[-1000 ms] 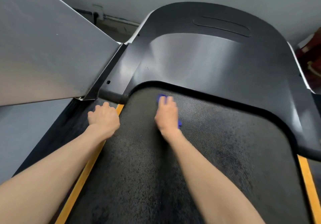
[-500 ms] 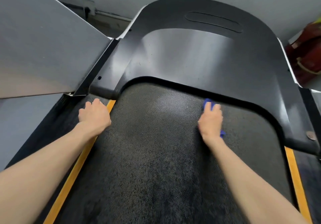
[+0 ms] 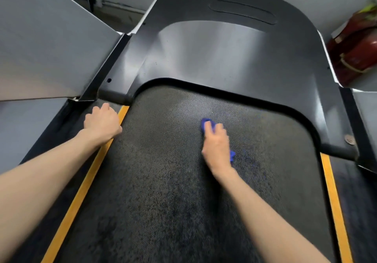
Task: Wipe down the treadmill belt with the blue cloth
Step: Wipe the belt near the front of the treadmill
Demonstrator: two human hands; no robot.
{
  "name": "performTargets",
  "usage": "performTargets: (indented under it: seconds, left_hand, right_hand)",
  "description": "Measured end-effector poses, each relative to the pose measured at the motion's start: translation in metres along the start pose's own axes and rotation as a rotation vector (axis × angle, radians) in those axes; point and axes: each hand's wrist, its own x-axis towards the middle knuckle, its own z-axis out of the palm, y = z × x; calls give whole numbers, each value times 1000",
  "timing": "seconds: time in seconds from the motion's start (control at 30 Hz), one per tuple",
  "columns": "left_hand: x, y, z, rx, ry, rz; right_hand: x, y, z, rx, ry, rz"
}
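The dark textured treadmill belt (image 3: 163, 191) runs from the bottom of the view up to the black motor cover (image 3: 214, 58). My right hand (image 3: 217, 146) lies on the belt right of its middle and holds the bunched blue cloth (image 3: 207, 124) down against it. The cloth sticks out ahead of the fingers and behind the wrist. My left hand (image 3: 102, 123) rests on the left side rail (image 3: 67, 140) beside the orange stripe (image 3: 81, 193), fingers curled under, holding nothing.
A grey panel (image 3: 47, 44) slopes up on the left. A red object (image 3: 359, 48) stands on the floor at the far right, beyond the cover. A second orange stripe (image 3: 334, 201) borders the belt's right side.
My right hand swept the cloth from the belt's left part over to the right, then came back toward the middle and away from the cover's edge. The left hand stayed on the rail.
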Motion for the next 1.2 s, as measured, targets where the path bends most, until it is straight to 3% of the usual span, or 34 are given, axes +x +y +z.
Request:
performTargets:
  seconds: [0.07, 0.13, 0.27, 0.33, 0.4, 0.5, 0.53, 0.57, 0.6, 0.7, 0.73, 0.8, 0.9, 0.97, 1.0, 1.03, 1.1, 1.13, 1.17, 1.2]
  left_hand:
    - [-9, 2, 9, -30, 43, -15]
    - [-20, 2, 19, -61, 101, 4]
    - [-42, 0, 32, -39, 234, 84]
    - [-52, 0, 34, -73, 234, 46]
    - [-59, 0, 34, -102, 223, 16]
    - [-67, -5, 34, -125, 224, 38]
    - [-69, -8, 34, -138, 224, 54]
    - [-69, -12, 33, -146, 229, 69]
    - [-69, -17, 34, -145, 241, 85]
    - [-67, -32, 37, -74, 276, 102]
    - [-67, -34, 38, -54, 268, 98]
    - [-67, -34, 39, -41, 236, 97]
    - [-64, -32, 33, -48, 194, 99]
    - [-64, -34, 27, -89, 150, 94]
    - [-65, -36, 24, -116, 129, 102]
    - [-67, -38, 22, -142, 113, 107]
    - [-72, -43, 19, -192, 86, 112]
    - [-74, -44, 18, -219, 73, 113]
    - [-75, -44, 16, -245, 54, 108]
    - [-76, -44, 14, -269, 26, 99]
  right_hand:
    - [-13, -1, 1, 9, -77, -295]
    - [-8, 29, -10, -19, -89, -315]
    - [2, 72, -31, -44, 1, 388]
    - [3, 44, -29, -29, -13, 573]
    - [-8, -6, -13, 58, 34, 343]
    - [-43, -46, 10, 36, -104, -421]
    - [-42, -37, 7, 15, -160, -579]
    - [-34, -21, 1, -4, -175, -616]
    - [-26, -6, -6, -19, -176, -497]
    - [-6, 17, -14, 19, -53, 234]
    - [-7, 1, -15, 24, -51, 349]
    - [-23, -47, -4, 87, -48, 193]
    - [-61, -90, 13, 102, -123, -443]
    - [-46, -77, 11, 63, -136, -687]
    - [-31, -67, 11, 22, -127, -661]
    - [-13, -60, 9, 15, -154, -517]
    - [19, -57, 12, 62, -147, -47]
    - [22, -69, 11, 115, -170, 95]
    - [17, -86, 10, 133, -197, 77]
    - [6, -102, 14, 139, -201, -86]
